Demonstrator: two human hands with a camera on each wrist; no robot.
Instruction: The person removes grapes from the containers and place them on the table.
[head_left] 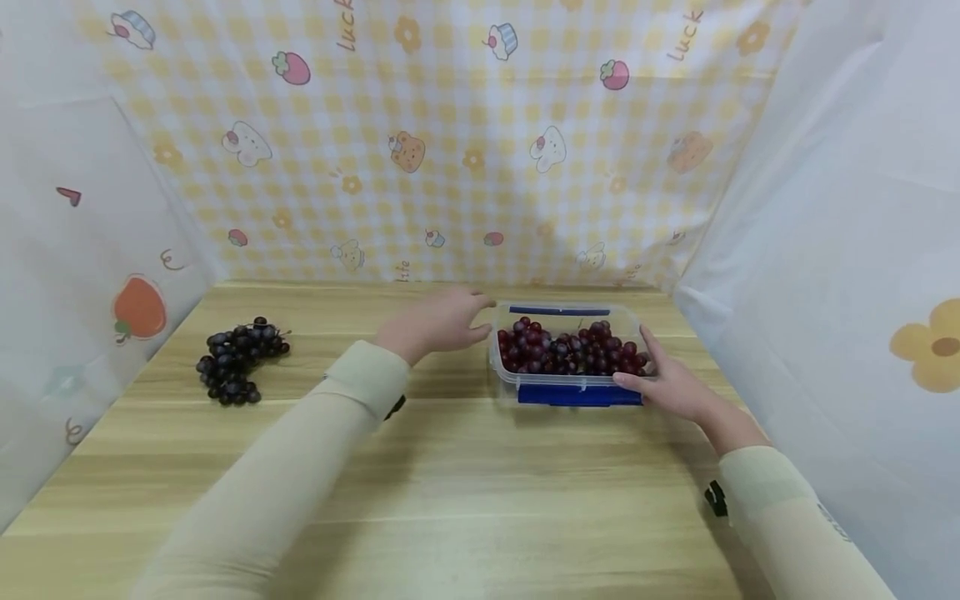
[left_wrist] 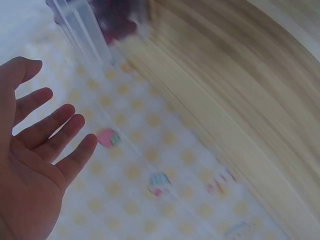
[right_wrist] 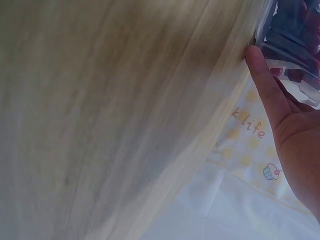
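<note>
A clear plastic food container with blue locking flaps stands toward the back right of the table, filled with red grapes. At its right end, my right hand holds the container, thumb at the front corner and fingers along the side. The right wrist view shows that thumb against the container's wall; the other fingers are mostly hidden. Just left of the container is my left hand, slightly blurred, apart from it. Its fingers are spread and hold nothing, as the left wrist view shows.
A bunch of black grapes lies at the left of the wooden table. Behind the table hangs a yellow checked cloth. White cloth walls rise on both sides.
</note>
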